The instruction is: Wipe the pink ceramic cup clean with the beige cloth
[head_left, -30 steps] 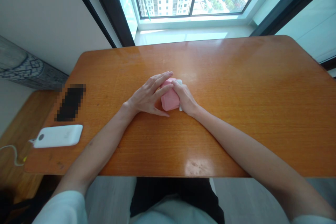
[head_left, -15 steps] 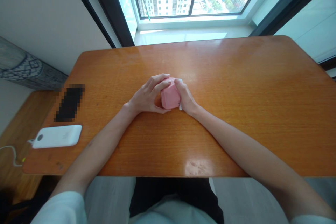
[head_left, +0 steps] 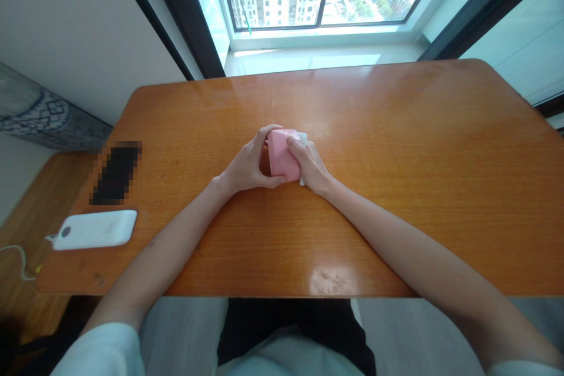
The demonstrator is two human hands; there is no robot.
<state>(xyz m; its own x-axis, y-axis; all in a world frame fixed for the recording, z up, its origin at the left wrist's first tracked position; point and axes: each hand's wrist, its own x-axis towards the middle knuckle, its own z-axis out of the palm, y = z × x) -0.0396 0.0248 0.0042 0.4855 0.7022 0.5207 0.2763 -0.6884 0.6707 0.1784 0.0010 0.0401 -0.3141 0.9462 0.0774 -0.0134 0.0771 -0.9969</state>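
As forearms (head_left: 176, 243) converge, the left hand (head_left: 247, 168) cups a pink box (head_left: 279, 155); the right hand (head_left: 311, 168) clasps it.

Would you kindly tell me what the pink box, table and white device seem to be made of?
Pink box: probably plastic, smooth and satin, going by its even color.
Table: wood or veneer, seemingly varnished glossy; grain lines and reflected light show.
White device: likely smooth plastic, given its even surface and rounded corners.
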